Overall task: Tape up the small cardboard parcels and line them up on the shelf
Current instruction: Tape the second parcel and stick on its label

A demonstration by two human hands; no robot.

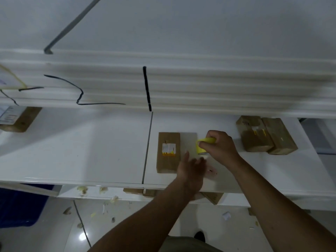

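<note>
A brown cardboard parcel (168, 151) with a white and yellow label lies on the white shelf (91, 151), just right of a seam in the board. My right hand (221, 145) grips a yellow tape roll (204, 145) to the right of that parcel. My left hand (190, 167) hovers with its fingers straight beside the parcel's near right corner, blurred; whether it touches anything is unclear. Two more brown parcels (254, 136) (280, 136) lie side by side at the right end of the shelf.
Another parcel with a paper label (18, 119) sits at the far left under the upper shelf edge (163, 84). More boxes (212, 197) peek from a lower shelf. Scraps of tape and paper litter the floor (109, 211). A dark blue bin (21, 206) stands at lower left.
</note>
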